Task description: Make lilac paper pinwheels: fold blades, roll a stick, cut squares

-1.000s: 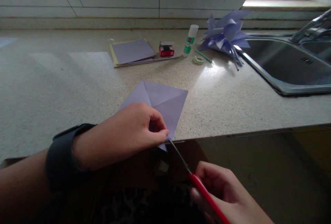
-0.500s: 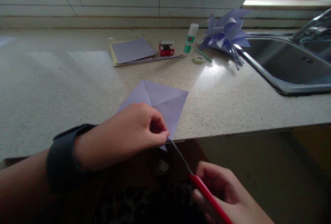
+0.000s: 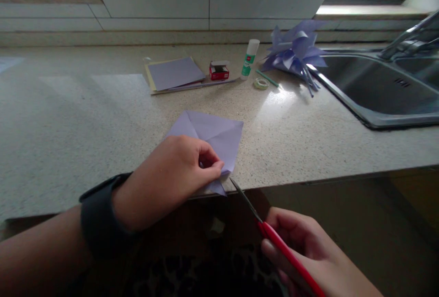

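A creased sheet of light purple paper [image 3: 219,127] lies at the counter's front edge, with a cut flap sticking out over the edge. My left hand [image 3: 187,164] is closed on the sheet's near corner, thumb and finger pinching it; the hand hides much of the paper's left side. My right hand [image 3: 302,242] is wrapped round the red handles of a pair of scissors [image 3: 277,240]. The scissors' blades look closed, and their tips sit just to the right of the flap, apart from the paper.
Along the back of the counter [image 3: 85,118] lie a stack of purple paper [image 3: 176,73], a small red box [image 3: 219,72], a glue stick [image 3: 250,59], a roll of tape [image 3: 261,84], a green stick [image 3: 267,78] and purple pinwheel-like paper shapes [image 3: 295,50]. A steel sink [image 3: 370,86] is at right.
The scissors have come away from the paper, moving slightly to the right with my right hand. The near flap now stands more apart from the sheet. My left hand keeps its pinch.
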`<state>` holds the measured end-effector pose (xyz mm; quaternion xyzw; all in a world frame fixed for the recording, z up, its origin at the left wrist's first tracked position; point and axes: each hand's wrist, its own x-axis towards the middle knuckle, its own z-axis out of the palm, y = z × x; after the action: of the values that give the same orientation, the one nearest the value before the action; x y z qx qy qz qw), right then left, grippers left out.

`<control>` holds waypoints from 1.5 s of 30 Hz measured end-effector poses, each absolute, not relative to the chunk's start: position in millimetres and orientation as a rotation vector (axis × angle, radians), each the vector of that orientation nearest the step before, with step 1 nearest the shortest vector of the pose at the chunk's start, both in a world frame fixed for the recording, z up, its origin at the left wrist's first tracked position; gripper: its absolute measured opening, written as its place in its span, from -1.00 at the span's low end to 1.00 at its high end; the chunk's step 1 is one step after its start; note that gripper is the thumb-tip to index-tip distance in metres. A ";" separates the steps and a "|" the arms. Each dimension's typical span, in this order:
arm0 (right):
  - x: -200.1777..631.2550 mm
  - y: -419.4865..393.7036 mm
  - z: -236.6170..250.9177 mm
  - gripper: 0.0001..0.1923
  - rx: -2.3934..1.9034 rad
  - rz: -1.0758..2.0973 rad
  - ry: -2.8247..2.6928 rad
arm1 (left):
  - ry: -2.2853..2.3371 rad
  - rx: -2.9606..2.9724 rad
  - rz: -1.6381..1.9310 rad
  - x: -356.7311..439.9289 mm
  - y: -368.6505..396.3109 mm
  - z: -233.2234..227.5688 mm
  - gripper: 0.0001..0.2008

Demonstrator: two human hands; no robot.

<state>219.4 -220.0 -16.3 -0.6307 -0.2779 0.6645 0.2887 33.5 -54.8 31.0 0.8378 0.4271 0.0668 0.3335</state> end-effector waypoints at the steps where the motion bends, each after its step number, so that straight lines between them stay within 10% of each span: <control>1: 219.8 -219.9 -14.1 -0.45 -1.689 1.768 -0.731 | 1.132 2.196 0.183 33.9 -55.0 30.9 -0.81; 45: 232.7 -209.5 0.3 -0.37 -1.827 1.879 -0.651 | 1.015 1.983 0.133 31.3 -54.7 20.4 -0.75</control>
<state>232.7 -209.5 0.3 -0.6601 -0.2352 0.6790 0.2189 31.3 -54.7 20.4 0.7983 0.4084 0.0534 0.4393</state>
